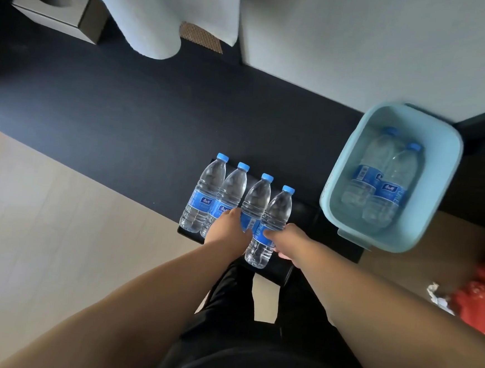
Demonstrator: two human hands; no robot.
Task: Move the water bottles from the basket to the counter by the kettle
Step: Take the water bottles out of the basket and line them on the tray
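Round the edges: a grey tissue box sits upper left on the dark table. A white cloth hangs down beside it, next to a brown woven mat. Lower right there's something red with crumpled paper. The pale blue basket is at the right of the frame, just beside the black tray. The left hand has its fingers curled round the low part of the third bottle, knuckles up against the second bottle. Its fingertips are hidden, so I can't tell how tight the grip is. The right hand has its fingers wrapped snug round the rightmost bottle, low on the label. Count: four bottles upright in a slanted row mid-frame on the tray, with the leftmost bottle untouched. Two more lie side by side in the basket, the left basket bottle and the right basket bottle.
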